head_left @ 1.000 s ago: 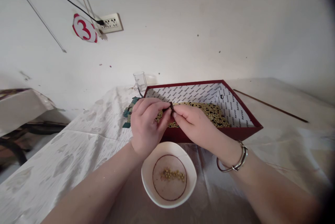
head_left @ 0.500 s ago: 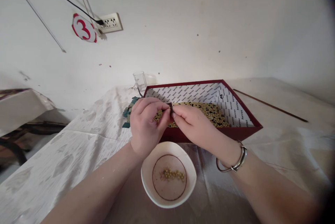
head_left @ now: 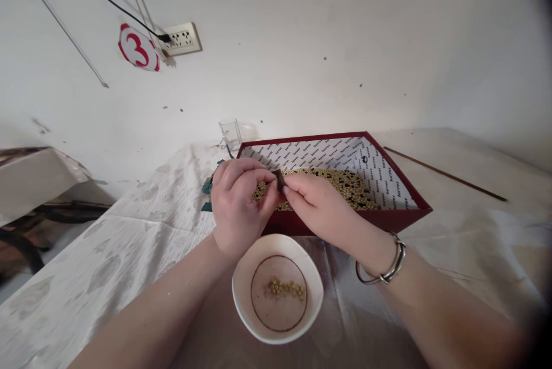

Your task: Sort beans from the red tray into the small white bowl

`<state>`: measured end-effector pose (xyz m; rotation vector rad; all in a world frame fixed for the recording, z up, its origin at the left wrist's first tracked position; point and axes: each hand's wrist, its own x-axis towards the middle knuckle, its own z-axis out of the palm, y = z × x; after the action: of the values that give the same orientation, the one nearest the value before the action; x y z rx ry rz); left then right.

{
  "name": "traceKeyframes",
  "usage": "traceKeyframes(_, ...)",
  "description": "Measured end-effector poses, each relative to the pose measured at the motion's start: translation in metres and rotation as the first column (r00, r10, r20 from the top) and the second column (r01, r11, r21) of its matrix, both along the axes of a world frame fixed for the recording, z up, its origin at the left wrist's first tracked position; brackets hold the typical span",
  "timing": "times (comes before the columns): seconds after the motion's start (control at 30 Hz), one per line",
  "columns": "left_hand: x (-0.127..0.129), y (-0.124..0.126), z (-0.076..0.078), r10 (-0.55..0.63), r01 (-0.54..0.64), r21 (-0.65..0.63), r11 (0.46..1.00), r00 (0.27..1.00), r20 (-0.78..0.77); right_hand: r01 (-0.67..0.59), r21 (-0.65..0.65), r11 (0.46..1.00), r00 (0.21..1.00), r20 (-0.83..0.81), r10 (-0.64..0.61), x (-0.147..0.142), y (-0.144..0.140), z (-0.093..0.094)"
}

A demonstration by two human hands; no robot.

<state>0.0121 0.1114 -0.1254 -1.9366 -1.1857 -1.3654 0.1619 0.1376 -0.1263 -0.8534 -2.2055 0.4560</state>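
Worktop (head_left: 129,242) ran from near edge to the far wall, draped in a pale patterned cloth. On it, far centre-right, sat the red box (head_left: 401,216), shallow, with printed white lining and a bed of yellowish and dark beads (head_left: 345,182) across its floor. Just this side of the box stood the white bowl (head_left: 278,294), holding a small cluster of pale beads in its middle. A clear glass (head_left: 230,132) stood at the box's far-left corner; a few teal pieces (head_left: 207,186) lay just left of the box, partly behind the left hand. A thin stick (head_left: 444,176) lay well off to the right.

Left hand (head_left: 235,211) and right hand (head_left: 317,205) met over the near-left part of the box, above the bowl. Both sets of fingers were pinched narrow on one small dark piece (head_left: 280,178), left thumb and forefinger on its left side, right fingertips on its right. Bangle (head_left: 382,260) on the right wrist.

My judgement: the piece looked very light and rigid, small enough to slip or flick out of a pinch. Best held by opposite edges with fingertip pads, light pressure. I could not tell its exact shape or whether a thread ran through it. The loose beads would roll and scatter if nudged.
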Motion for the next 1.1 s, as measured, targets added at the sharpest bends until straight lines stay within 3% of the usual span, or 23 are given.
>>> traceKeyframes(0.6, 0.0, 0.001, 0.001, 0.042, -0.041, 0.012, 0.999, 0.999, -0.034, 0.007, -0.022, 1.0, 1.0, -0.025, -0.007, -0.002, -0.001, -0.001)
traceKeyframes(0.77, -0.006, 0.003, 0.008, 0.031, -0.028, -0.073, 0.997, 0.999, 0.041, 0.002, -0.069, 0.998, 0.998, -0.057, -0.006, 0.0, -0.001, 0.001)
traceKeyframes(0.9, -0.01, -0.004, 0.023, -0.032, 0.051, -0.2, 0.978, 0.995, 0.096, -0.017, -0.143, 0.99, 0.994, -0.109, 0.001, 0.002, 0.001, 0.005)
traceKeyframes(1.0, -0.011, -0.018, 0.04, -0.142, 0.14, -0.415, 0.899, 0.99, 0.024, -0.026, -0.205, 0.978, 0.987, -0.162, -0.008, 0.005, 0.002, 0.009)
traceKeyframes(1.1, -0.009, -0.033, 0.049, -0.314, 0.119, -0.708, 0.697, 0.937, -0.152, -0.016, -0.267, 0.964, 0.975, -0.216, -0.044, 0.008, 0.003, 0.01)
